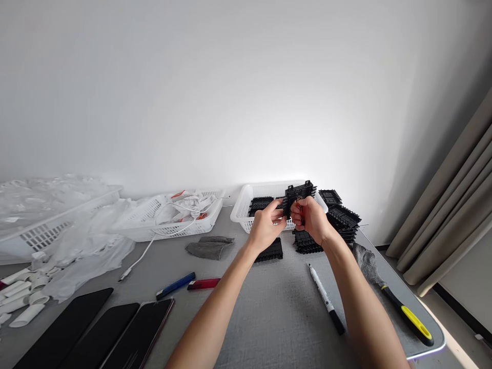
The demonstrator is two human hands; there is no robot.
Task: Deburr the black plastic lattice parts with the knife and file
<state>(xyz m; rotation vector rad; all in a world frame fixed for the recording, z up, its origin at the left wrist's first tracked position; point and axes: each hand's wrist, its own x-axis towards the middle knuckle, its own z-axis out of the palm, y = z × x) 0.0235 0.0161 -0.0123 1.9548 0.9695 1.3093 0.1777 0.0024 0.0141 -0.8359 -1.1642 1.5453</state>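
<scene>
I have one black panel point(298, 192) raised between my two hands, in front of the right basket point(240, 211). The fingers of my left hand point(265, 225) pinch its left edge; those of my right hand point(313, 219) are curled around one red tool point(302, 212), close against it, though so little shows that I can't be sure what kind it is.

Three white baskets stand along the wall: mine on the right with at least two panels inside, a middle basket point(134, 233) of white bits and cable, and a left basket point(40, 238) heaped with clear plastic. One loose panel point(272, 250) lies by my left wrist, and piles of panels point(344, 218), too overlapped to count, sit on my right.

On the table point(265, 312) I also have three phones point(140, 330), one blue cutter point(176, 286), one red cutter point(203, 283), one marker point(324, 296), one grey cloth point(210, 248) and one yellow-handled tool point(415, 323).
</scene>
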